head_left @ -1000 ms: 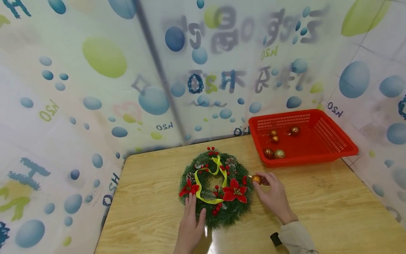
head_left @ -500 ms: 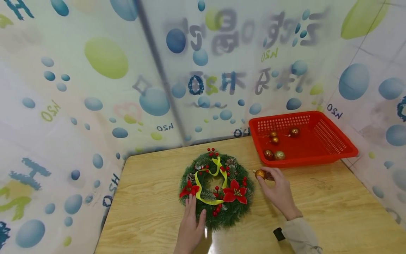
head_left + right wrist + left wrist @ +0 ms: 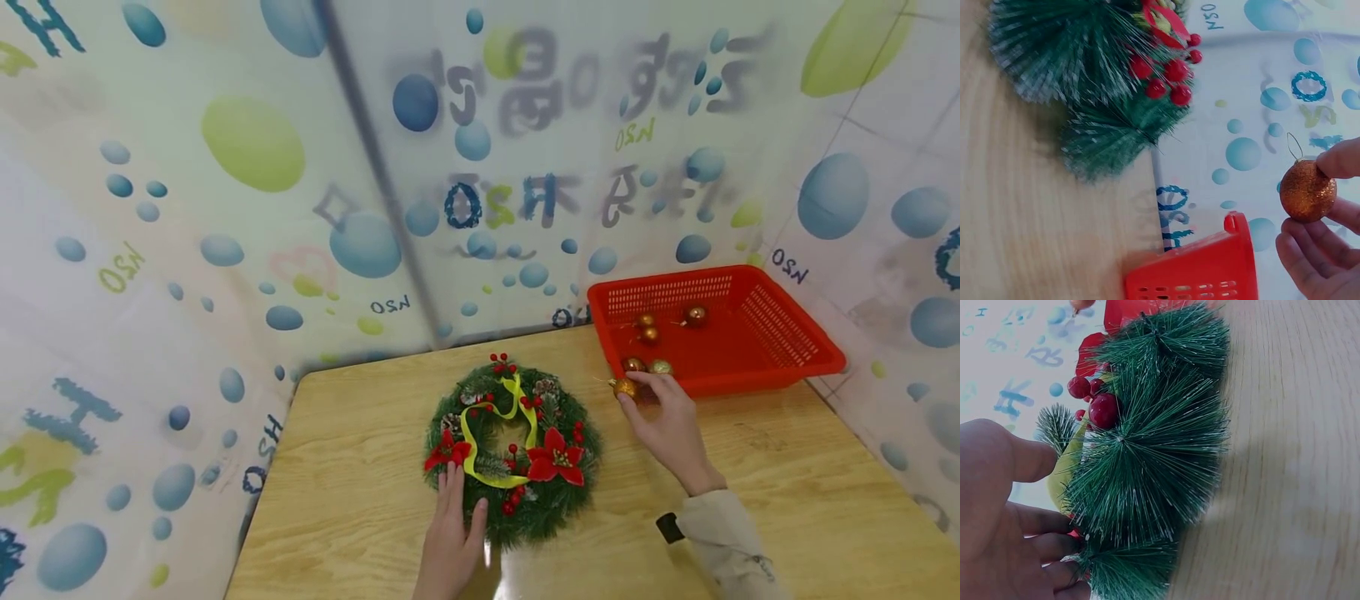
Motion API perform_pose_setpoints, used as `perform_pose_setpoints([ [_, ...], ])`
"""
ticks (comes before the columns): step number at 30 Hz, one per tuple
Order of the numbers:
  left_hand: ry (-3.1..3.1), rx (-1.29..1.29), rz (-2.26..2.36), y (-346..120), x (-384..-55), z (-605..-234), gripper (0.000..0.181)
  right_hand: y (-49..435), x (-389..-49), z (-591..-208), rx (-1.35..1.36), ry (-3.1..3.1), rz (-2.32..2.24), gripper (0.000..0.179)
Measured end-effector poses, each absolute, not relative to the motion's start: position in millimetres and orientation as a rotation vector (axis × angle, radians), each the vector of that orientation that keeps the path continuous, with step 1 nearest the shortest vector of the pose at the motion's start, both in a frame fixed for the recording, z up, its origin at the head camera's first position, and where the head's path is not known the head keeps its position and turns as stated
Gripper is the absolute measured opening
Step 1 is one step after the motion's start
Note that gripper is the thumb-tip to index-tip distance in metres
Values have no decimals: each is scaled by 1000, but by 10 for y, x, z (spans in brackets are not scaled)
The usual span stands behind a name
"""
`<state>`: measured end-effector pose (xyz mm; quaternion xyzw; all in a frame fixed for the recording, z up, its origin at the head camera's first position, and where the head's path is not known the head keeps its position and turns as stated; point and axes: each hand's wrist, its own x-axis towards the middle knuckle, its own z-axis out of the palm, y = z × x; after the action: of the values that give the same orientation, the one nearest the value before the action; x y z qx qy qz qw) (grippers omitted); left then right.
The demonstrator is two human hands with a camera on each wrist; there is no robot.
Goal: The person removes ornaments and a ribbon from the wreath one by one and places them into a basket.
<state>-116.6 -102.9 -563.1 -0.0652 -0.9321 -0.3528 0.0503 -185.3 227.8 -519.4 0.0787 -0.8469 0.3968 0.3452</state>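
A green wreath (image 3: 555, 508) with red flowers, berries, pinecones and a yellow ribbon (image 3: 495, 481) lies flat on the wooden table. My left hand (image 3: 452, 533) rests on its lower left edge, fingers straight near a red flower (image 3: 447, 449). In the left wrist view the fingertips (image 3: 1054, 547) touch the green needles. My right hand (image 3: 670, 429) pinches a glittery copper-gold Christmas bauble (image 3: 1308, 191) between thumb and fingers, a thin wire loop at its top. The bauble is held up at the near left corner of the red basket (image 3: 750, 385).
Inside the basket lie several baubles, among them a brown one (image 3: 695, 316) and a pale gold one (image 3: 662, 367). A printed curtain (image 3: 510, 250) stands behind the table (image 3: 337, 500). A black strap end (image 3: 670, 527) hangs by the right sleeve (image 3: 723, 533).
My right hand has carried the bauble away from the wreath's right edge, up and to the right to the basket's near corner. The left hand has stayed on the wreath.
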Motion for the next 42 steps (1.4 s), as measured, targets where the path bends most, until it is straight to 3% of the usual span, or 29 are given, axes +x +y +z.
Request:
perform_pose_setpoints([
  [15,-2842,-190,-1094,-1035,-1181,-5655,65,2416,-2056,-5008,161,-2170,1050,31],
  [42,-2864,-129,-1116,-1024,-1188,-5656,66,2963,-2284,-5026,-77,-2211,1137,36],
])
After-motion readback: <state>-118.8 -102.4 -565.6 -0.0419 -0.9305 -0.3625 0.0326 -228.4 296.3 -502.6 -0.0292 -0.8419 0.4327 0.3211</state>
